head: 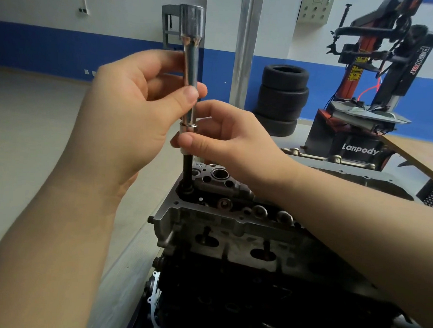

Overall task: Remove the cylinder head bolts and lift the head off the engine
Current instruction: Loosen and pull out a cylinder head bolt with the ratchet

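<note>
Two bare hands hold an upright chrome extension bar (190, 67) over the cylinder head (222, 215). The left hand (126, 116) grips its shaft; the right hand (227, 141) pinches the socket (187, 130) above a dark bolt (187, 169) standing in the head's corner.

Extension bar (190, 67) upright over cylinder head (222, 215), tyres (281, 99) behind

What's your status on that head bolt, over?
Left hand and right hand both pinch the extension bar. Bolt part-raised from cylinder head. Nothing obstructing.
</note>
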{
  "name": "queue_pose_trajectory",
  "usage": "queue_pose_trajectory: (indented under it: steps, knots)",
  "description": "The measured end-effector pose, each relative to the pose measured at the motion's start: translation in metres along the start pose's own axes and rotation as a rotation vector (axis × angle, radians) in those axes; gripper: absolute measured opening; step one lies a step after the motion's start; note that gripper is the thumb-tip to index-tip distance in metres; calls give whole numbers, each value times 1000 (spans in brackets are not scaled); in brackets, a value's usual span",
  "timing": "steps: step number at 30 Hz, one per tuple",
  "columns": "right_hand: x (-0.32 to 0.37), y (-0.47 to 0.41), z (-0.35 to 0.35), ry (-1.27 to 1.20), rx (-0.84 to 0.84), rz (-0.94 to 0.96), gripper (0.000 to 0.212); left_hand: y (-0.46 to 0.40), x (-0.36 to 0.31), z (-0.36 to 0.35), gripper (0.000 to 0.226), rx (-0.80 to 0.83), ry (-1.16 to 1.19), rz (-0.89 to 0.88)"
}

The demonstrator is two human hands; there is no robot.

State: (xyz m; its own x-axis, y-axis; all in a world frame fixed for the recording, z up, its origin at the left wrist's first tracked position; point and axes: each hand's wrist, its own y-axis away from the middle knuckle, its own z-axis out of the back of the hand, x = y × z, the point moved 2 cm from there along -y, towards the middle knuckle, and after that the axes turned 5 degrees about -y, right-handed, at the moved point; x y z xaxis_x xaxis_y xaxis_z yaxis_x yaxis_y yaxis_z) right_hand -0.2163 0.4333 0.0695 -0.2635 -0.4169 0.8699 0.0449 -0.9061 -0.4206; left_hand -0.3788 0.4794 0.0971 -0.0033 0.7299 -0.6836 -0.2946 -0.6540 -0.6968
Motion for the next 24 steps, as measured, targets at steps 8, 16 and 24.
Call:
queue_pose_trajectory:
  steps: [8, 16, 24]
  knots:
    - [-1, 0, 3, 32, -47, 16, 27, 1, -2, -1, 21, -60, -18, -10]
    - [4, 1, -3, 80, -21, -12, 43, 2, -4, -1, 33, -36, -120, -40]
    - [4, 4, -2, 100, 55, -12, 39, 2, -1, -4, 25, -32, 29, -14]
